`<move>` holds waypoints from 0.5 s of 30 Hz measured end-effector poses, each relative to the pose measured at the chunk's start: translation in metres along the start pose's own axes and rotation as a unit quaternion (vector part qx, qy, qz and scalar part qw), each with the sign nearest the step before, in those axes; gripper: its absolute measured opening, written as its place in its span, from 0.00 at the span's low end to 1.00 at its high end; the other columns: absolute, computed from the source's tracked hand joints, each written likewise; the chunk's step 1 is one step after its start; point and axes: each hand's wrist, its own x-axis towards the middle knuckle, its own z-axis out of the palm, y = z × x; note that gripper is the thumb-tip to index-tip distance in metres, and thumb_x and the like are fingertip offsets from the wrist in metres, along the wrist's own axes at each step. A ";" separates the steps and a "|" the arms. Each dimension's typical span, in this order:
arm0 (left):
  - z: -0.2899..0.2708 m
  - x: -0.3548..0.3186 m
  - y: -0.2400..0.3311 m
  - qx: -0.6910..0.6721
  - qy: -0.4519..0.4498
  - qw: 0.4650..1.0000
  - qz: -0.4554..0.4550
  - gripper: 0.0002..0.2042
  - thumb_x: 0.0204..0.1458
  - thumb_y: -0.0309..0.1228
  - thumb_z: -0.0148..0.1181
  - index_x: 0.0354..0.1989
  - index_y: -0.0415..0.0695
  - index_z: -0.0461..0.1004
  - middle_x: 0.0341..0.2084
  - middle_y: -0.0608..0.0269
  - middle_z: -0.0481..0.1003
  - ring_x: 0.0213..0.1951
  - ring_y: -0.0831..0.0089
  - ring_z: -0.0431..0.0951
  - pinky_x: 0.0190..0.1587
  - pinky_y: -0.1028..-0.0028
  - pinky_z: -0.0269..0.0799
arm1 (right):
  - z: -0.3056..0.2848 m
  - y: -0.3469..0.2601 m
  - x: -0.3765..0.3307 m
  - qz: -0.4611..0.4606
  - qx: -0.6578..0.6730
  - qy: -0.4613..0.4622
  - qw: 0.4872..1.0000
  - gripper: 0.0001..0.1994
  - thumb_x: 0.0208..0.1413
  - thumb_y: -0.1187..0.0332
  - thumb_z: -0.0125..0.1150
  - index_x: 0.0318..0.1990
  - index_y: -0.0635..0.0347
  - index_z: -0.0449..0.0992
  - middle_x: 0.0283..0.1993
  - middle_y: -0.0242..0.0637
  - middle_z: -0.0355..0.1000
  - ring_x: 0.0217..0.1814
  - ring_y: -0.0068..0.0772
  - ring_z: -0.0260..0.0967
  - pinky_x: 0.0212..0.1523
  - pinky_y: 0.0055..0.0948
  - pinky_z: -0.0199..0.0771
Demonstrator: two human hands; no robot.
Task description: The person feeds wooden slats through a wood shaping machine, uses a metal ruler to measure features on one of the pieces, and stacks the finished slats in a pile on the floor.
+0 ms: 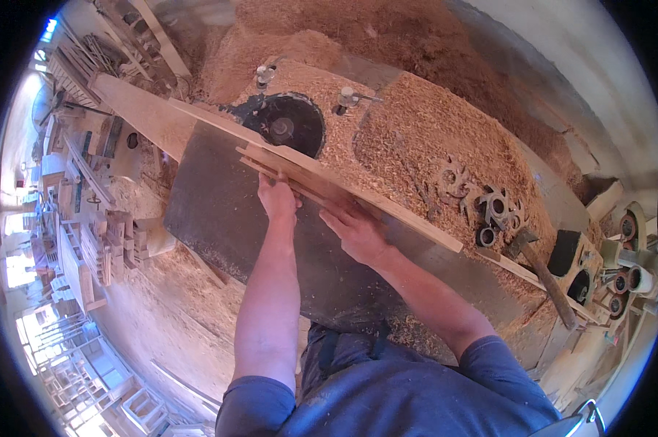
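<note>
A wooden strip (307, 182) lies along the front of a long pale wooden fence (416, 227) on a dark metal machine table (219, 193). My left hand (278, 198) is closed on the strip's lower edge, thumb and fingers pinching it. To its right, my right hand (356, 231) grips the strip, its fingers slightly blurred and partly hidden against the wood. Behind the fence is the round dark opening (310, 127) of the machine, with a spindle (280, 130) in its middle, close to the strip's left part.
Wood shavings (423, 131) cover the machine's back. Several metal cutter heads (496, 207) and a hammer (547, 277) lie at the right. Two clamp fittings stand behind the opening, one a metal knob (348, 97). Stacked timber (117, 244) is at the left.
</note>
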 end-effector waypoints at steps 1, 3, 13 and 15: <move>-0.001 0.001 -0.003 -0.017 -0.004 1.000 0.008 0.15 0.66 0.27 0.53 0.59 0.42 0.67 0.24 0.63 0.73 0.13 0.78 0.67 0.11 0.75 0.60 | 0.002 0.000 0.000 -0.003 0.002 0.004 1.000 0.19 0.56 0.71 0.56 0.55 0.55 0.79 0.62 0.39 0.75 0.70 0.47 0.66 0.70 0.46 0.66; -0.001 0.004 -0.007 -0.052 -0.011 0.998 0.023 0.16 0.65 0.27 0.54 0.60 0.42 0.66 0.23 0.63 0.73 0.13 0.78 0.67 0.11 0.75 0.60 | 0.005 0.002 0.000 -0.009 0.018 0.014 1.000 0.19 0.56 0.70 0.56 0.56 0.55 0.79 0.62 0.39 0.75 0.71 0.47 0.66 0.70 0.46 0.67; -0.006 0.012 0.006 -0.032 0.000 0.999 -0.001 0.14 0.66 0.26 0.52 0.59 0.44 0.68 0.22 0.64 0.72 0.12 0.77 0.66 0.10 0.76 0.57 | 0.014 -0.003 0.014 -0.005 0.029 0.031 0.999 0.17 0.55 0.69 0.57 0.52 0.55 0.80 0.60 0.39 0.76 0.68 0.42 0.69 0.71 0.40 0.66; -0.008 0.017 0.006 -0.040 0.004 0.999 0.001 0.12 0.66 0.28 0.51 0.57 0.46 0.69 0.20 0.66 0.70 0.11 0.78 0.64 0.10 0.77 0.54 | 0.015 -0.006 0.020 -0.004 0.025 0.026 0.999 0.17 0.54 0.70 0.57 0.51 0.56 0.80 0.60 0.38 0.76 0.68 0.41 0.69 0.71 0.39 0.66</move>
